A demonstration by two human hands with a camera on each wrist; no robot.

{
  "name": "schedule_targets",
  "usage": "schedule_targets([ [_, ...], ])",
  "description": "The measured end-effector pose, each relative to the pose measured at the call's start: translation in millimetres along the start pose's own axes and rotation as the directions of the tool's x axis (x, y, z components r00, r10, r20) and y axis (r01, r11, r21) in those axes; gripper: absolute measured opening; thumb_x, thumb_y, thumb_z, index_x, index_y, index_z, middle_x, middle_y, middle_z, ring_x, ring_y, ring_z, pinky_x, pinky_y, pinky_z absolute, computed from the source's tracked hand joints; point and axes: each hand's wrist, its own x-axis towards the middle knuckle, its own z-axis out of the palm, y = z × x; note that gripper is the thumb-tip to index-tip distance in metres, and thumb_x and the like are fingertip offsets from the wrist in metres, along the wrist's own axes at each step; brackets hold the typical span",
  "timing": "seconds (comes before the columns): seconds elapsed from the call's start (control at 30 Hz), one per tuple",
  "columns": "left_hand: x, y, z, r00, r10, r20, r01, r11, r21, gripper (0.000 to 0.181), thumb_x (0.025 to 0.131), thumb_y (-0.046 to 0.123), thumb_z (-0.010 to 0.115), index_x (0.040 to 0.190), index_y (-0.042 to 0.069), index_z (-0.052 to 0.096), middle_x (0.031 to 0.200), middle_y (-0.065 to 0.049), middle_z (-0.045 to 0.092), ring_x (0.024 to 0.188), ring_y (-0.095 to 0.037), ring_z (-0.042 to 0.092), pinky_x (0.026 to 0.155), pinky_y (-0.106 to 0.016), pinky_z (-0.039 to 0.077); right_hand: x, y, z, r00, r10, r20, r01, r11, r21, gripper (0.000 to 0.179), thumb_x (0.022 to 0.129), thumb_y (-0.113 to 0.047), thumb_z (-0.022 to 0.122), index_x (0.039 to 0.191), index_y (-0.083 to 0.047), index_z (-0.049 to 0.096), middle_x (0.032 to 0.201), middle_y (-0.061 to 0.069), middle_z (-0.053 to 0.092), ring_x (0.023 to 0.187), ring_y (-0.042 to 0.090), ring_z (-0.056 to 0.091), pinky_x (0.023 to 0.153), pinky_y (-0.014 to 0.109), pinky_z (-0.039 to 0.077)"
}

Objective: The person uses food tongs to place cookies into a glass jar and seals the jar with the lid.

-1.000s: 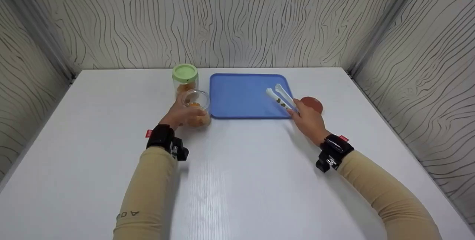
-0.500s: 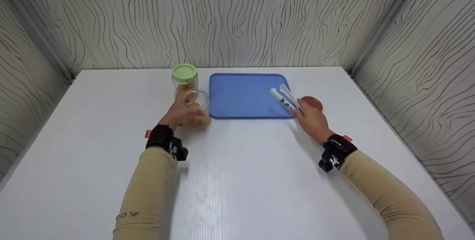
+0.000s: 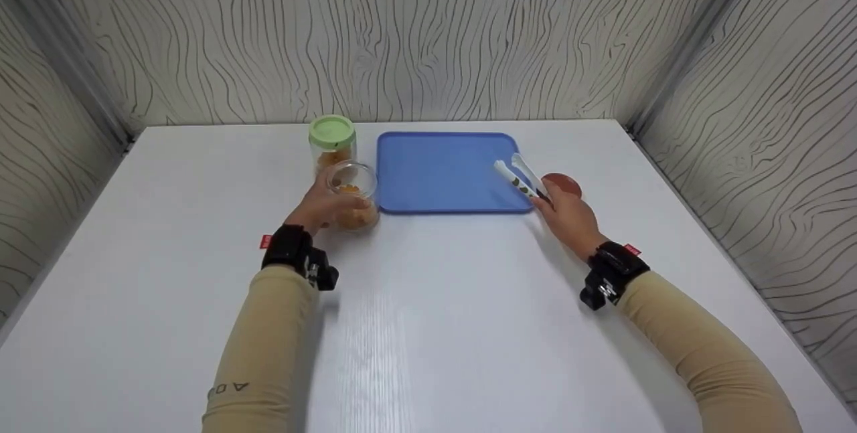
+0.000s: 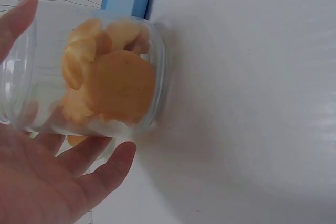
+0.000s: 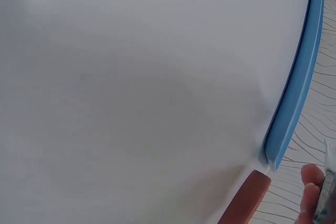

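Observation:
My left hand (image 3: 325,205) grips an open clear jar (image 3: 358,209) that stands upright on the table. Orange-brown cookies (image 4: 121,85) fill its lower part in the left wrist view, thumb on one side and fingers on the other. In my right hand (image 3: 569,219) is a pair of white tongs (image 3: 519,175) with dark leaf-like marks, pinched near one end. Their tips point over the right side of the blue tray (image 3: 442,179), apart from each other and holding nothing. Only a bit of the tongs and fingertips (image 5: 312,174) show in the right wrist view.
Behind the open jar stands a second jar with a green lid (image 3: 333,132), with brownish food inside. A round red-brown lid (image 3: 564,185) lies right of the tray, partly behind my right hand. A patterned wall (image 3: 402,38) rises at the table's back edge.
My right hand has shifted slightly to the right with the tongs, whose tips moved toward the tray's right edge. The left hand and jar have stayed in place.

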Motion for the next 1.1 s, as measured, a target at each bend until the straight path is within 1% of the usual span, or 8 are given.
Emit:
schedule_targets([
  [0.2, -1.1, 1.5, 0.4, 1.000, 0.000, 0.003, 0.000, 1.000, -0.017, 0.105, 0.082, 0.025, 0.082, 0.161, 0.022, 0.013, 0.167, -0.014, 0.014, 0.148, -0.033, 0.023, 0.117, -0.056, 0.026, -1.3, 7, 0, 1.000, 0.004, -0.004, -0.004, 1.000, -0.004, 0.058, 0.103, -0.026, 0.054, 0.144, 0.013, 0.041, 0.130, 0.037, 0.057, 0.111, 0.050, 0.060, 0.093, 0.061, 0.046],
  [0.43, -1.2, 1.4, 0.4, 1.000, -0.009, 0.005, 0.009, 1.000, -0.009, 0.104, 0.082, 0.027, 0.082, 0.160, 0.024, 0.015, 0.166, -0.011, 0.018, 0.146, -0.032, 0.025, 0.112, -0.053, 0.028, -3.3, 13, -1, 1.000, -0.001, 0.015, 0.001, 1.000, -0.005, 0.057, 0.103, -0.027, 0.054, 0.144, 0.011, 0.043, 0.122, 0.036, 0.061, 0.100, 0.048, 0.063, 0.088, 0.060, 0.047],
  [0.6, -2.6, 2.7, 0.7, 1.000, -0.015, 0.004, 0.015, 1.000, 0.000, 0.100, 0.083, 0.026, 0.081, 0.159, 0.024, 0.016, 0.166, -0.011, 0.019, 0.146, -0.032, 0.025, 0.111, -0.053, 0.029, -4.1, 16, -3, 0.998, 0.014, 0.063, -0.013, 1.000, -0.019, 0.056, 0.104, -0.028, 0.053, 0.143, 0.010, 0.044, 0.105, 0.030, 0.065, 0.085, 0.039, 0.058, 0.080, 0.055, 0.047],
  [0.7, -3.0, 3.3, 0.4, 1.000, -0.018, 0.007, 0.018, 1.000, 0.005, 0.101, 0.083, 0.026, 0.080, 0.160, 0.022, 0.015, 0.166, -0.012, 0.017, 0.147, -0.033, 0.024, 0.112, -0.055, 0.028, -3.6, 19, -2, 0.998, 0.013, 0.058, -0.011, 0.999, -0.030, 0.054, 0.103, -0.029, 0.054, 0.141, 0.010, 0.046, 0.098, 0.028, 0.064, 0.081, 0.039, 0.057, 0.076, 0.054, 0.046],
  [0.83, -2.5, 2.9, -0.2, 1.000, -0.028, 0.008, 0.028, 1.000, 0.006, 0.105, 0.081, 0.029, 0.081, 0.160, 0.023, 0.014, 0.167, -0.011, 0.017, 0.147, -0.032, 0.024, 0.113, -0.057, 0.027, -2.4, 24, -1, 0.999, -0.008, 0.044, 0.009, 0.999, -0.040, 0.053, 0.102, -0.028, 0.056, 0.139, 0.009, 0.049, 0.100, 0.030, 0.066, 0.083, 0.043, 0.061, 0.076, 0.056, 0.047],
  [1.0, -2.4, 2.3, -0.8, 0.999, -0.036, 0.010, 0.036, 0.999, 0.019, 0.108, 0.080, 0.032, 0.082, 0.161, 0.024, 0.011, 0.167, -0.010, 0.015, 0.148, -0.033, 0.023, 0.114, -0.059, 0.026, -0.3, 28, 1, 0.997, 0.000, 0.075, 0.003, 0.999, -0.046, 0.054, 0.102, -0.028, 0.056, 0.141, 0.007, 0.049, 0.100, 0.029, 0.066, 0.080, 0.039, 0.058, 0.075, 0.053, 0.046],
  [1.1, -2.8, 2.3, -1.0, 0.999, -0.034, 0.008, 0.033, 0.999, 0.027, 0.107, 0.080, 0.032, 0.082, 0.161, 0.024, 0.011, 0.167, -0.011, 0.015, 0.147, -0.033, 0.024, 0.113, -0.058, 0.028, 1.7, 30, 1, 0.996, 0.008, 0.091, -0.003, 0.998, -0.060, 0.054, 0.102, -0.027, 0.057, 0.143, 0.006, 0.048, 0.109, 0.031, 0.066, 0.087, 0.042, 0.061, 0.079, 0.055, 0.047],
])
